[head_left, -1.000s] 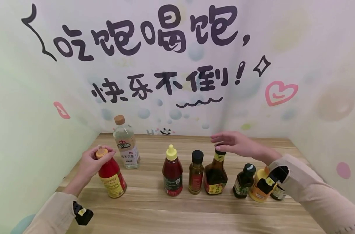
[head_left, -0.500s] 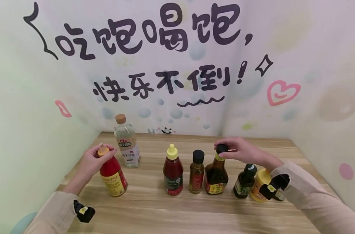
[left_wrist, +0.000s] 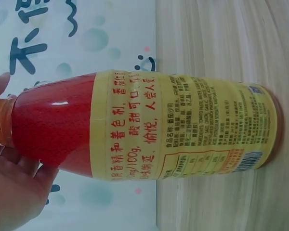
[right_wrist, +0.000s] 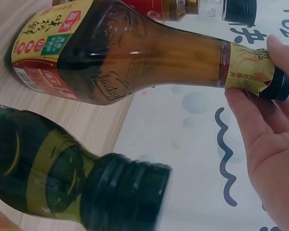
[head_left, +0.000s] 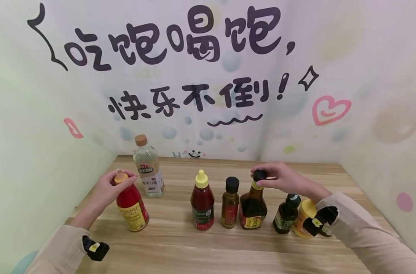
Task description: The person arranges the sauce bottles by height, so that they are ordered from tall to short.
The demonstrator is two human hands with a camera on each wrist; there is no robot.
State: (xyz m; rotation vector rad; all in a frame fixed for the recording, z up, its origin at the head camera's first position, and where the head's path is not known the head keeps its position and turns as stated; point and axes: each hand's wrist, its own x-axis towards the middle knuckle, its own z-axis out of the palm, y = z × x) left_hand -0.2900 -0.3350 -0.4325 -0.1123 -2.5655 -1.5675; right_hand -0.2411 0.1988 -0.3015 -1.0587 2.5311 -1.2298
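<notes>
At the left of the table, my left hand grips a red ketchup bottle round its orange cap and neck. The bottle stands upright, and its yellow text label fills much of the left wrist view. On the right side, my right hand holds a brown soy sauce bottle by its black cap and yellow-banded neck. Thumb and fingers lie on either side of that neck in the right wrist view. The soy sauce bottle also stands upright on the table.
Behind the ketchup stands a clear vinegar bottle. Between my hands are a yellow-tipped red sauce bottle and a small black-capped bottle. A dark green bottle and a yellow-lidded jar stand under my right forearm, partly hiding another jar.
My right hand has come down onto the soy sauce bottle, and its fingers have closed round the cap and neck. The left hand stays on the ketchup bottle.
</notes>
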